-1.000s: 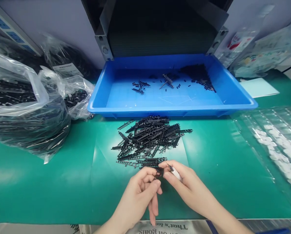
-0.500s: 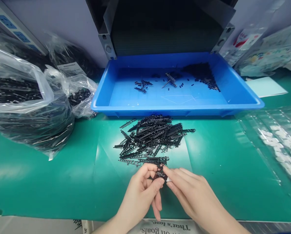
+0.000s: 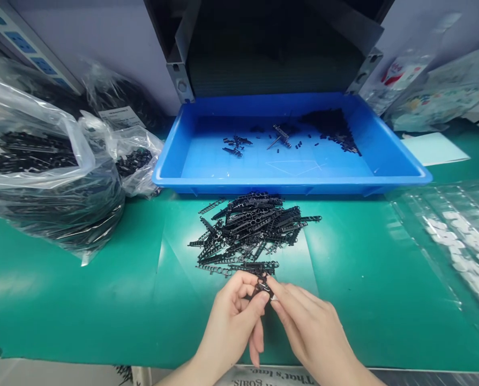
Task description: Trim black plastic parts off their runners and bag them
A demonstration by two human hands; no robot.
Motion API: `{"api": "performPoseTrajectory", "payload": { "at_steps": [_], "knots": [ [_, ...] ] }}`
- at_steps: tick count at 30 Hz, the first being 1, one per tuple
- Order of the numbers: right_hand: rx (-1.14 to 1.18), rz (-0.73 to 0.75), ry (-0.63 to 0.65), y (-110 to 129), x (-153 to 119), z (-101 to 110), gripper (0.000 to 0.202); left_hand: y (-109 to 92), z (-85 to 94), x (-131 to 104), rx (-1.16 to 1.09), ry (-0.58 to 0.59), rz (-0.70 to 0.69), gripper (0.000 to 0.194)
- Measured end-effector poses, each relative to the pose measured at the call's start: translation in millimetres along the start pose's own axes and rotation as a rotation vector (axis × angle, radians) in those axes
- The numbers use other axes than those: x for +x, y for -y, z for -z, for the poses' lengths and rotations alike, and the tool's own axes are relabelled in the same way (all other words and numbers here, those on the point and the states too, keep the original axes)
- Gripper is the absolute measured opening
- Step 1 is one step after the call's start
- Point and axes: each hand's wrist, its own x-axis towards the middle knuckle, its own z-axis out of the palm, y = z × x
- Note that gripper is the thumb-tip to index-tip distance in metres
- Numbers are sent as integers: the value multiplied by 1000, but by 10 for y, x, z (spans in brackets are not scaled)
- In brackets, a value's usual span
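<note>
My left hand (image 3: 233, 316) is closed, its thumb and forefinger pinching a small black plastic part (image 3: 262, 288) with a ring at its far end. Against the same part's right side press the fingertips of my right hand (image 3: 309, 319), also closed. A small white piece (image 3: 274, 298) shows at the right fingertips; most of it is hidden. Just beyond both hands lies a heap of long black plastic strips (image 3: 255, 225) with holes and ring-shaped ends, loose on the green mat (image 3: 114, 305).
Behind the heap stands a blue tray (image 3: 291, 187) with small black pieces and a black part with a metal pin. Clear bags of black parts (image 3: 54, 203) stand at left. At right lie a clear blister tray (image 3: 436, 262) holding white pieces and a pale paper (image 3: 436, 149).
The view has shifted slightly. My right hand has drawn a little closer to the left, and its fingers still press the black part. The heap and trays look unchanged.
</note>
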Motion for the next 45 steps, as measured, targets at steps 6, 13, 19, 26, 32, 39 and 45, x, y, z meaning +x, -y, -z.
{"api": "performPoseTrajectory", "payload": {
  "at_steps": [6, 13, 19, 26, 32, 39, 45],
  "knots": [
    [-63, 17, 46, -103, 61, 63, 33, -8, 86, 26, 52, -24, -48, 22],
    [-132, -53, -1, -512, 647, 258, 25, -218, 220, -13, 477, -221, -234, 11],
    [-114, -50, -5, -584, 928, 316, 27, -632, 312, 203, 1153, -388, -593, 13],
    [33, -80, -86, -558, 732, 355, 19, -815, 291, 516, 1593, -429, -606, 8],
    [329, -167, 16, -409, 628, 371, 29, -707, 242, 295, 1341, -278, -601, 8],
    [397, -188, 130, -383, 605, 234, 14, -449, 228, 202, 1091, -291, -513, 9],
    [319, -211, 169, -381, 532, 214, 21, -353, 222, 168, 928, -339, -513, 8]
  ]
}}
